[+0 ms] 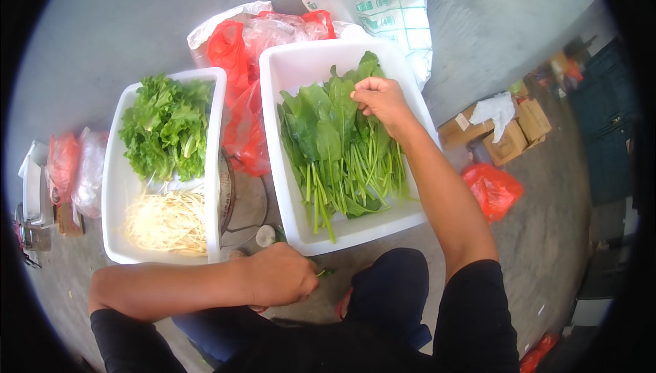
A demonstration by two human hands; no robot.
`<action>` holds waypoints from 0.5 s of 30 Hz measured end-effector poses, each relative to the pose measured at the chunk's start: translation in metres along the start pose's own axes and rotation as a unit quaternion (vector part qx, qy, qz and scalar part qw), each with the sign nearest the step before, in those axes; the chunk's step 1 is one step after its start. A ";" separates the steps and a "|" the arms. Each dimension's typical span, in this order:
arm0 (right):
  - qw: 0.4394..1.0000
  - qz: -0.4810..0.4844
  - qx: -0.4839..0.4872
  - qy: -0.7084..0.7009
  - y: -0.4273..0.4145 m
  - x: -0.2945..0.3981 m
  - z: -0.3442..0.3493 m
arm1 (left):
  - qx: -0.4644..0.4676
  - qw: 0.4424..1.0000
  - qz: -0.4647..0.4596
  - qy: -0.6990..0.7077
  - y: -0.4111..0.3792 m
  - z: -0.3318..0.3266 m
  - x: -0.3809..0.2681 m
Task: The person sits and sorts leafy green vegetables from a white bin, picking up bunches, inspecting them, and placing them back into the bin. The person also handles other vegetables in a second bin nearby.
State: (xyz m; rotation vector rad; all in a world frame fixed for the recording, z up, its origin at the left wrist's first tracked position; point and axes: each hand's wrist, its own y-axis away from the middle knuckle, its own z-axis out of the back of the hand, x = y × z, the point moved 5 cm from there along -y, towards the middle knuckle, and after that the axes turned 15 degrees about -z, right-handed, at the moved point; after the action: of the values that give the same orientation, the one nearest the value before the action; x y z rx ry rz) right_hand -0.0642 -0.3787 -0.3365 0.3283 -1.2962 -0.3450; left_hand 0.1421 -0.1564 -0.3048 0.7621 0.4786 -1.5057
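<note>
A white plastic tub [292,219] holds long-stemmed leafy greens [328,137], laid with leaves away from me and stems nearer. My right hand [376,98] is over the leaves at the tub's far right, fingers bent; whether a leaf is between them cannot be told. My left hand [284,275] is closed in front of the tub's near edge, with a small green sprig [325,272] showing at its fingers; its palm side is hidden. Left of this tub, a second white tub [114,188] holds curly lettuce [166,121] at its far end and pale bean sprouts [169,221] at its near end.
Red and clear plastic bags [248,121] lie between and behind the tubs, beside a large white woven sack [379,9] with green print. Cardboard boxes [505,142] and a red bag [492,191] are at right. More bags [64,162] and a white container [35,188] stand at left.
</note>
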 end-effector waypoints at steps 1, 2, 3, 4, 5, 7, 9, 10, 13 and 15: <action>1.000 0.007 0.008 -0.025 0.001 -0.001 0.004 | -0.029 0.999 -0.024 0.014 -0.002 0.004 -0.002; 0.999 0.014 0.016 -0.050 0.001 -0.001 0.006 | -0.058 0.997 -0.048 0.029 -0.004 0.008 -0.004; 0.997 0.017 0.034 -0.073 0.001 -0.002 0.009 | -0.042 0.997 -0.042 0.056 -0.008 0.012 -0.004; 0.993 0.019 0.057 -0.097 0.001 -0.003 0.007 | -0.027 0.996 -0.031 0.084 -0.012 0.020 -0.005; 0.989 0.021 0.079 -0.122 0.000 -0.004 0.006 | -0.011 0.993 -0.021 0.113 -0.016 0.029 -0.003; 0.984 0.032 0.102 -0.146 0.003 -0.004 0.005 | -0.183 0.976 -0.060 0.097 -0.018 0.075 0.013; 0.982 0.038 0.111 -0.148 0.006 -0.004 0.004 | -0.370 0.924 0.078 0.061 -0.011 0.120 0.051; 0.984 0.039 0.108 -0.137 0.007 -0.004 0.004 | -0.437 0.892 0.116 -0.020 -0.008 0.140 0.067; 0.985 0.045 0.121 -0.118 0.015 0.006 -0.007 | -0.564 0.784 0.143 -0.216 0.007 0.174 0.103; 0.985 0.052 0.124 -0.106 0.016 0.008 -0.010 | -0.570 0.786 0.122 -0.207 0.006 0.179 0.119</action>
State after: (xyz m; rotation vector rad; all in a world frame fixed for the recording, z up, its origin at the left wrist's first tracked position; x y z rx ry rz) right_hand -0.0512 -0.3673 -0.3250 0.4401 -1.5645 -0.1313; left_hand 0.1222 -0.3671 -0.2652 -0.4536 0.7850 -0.8313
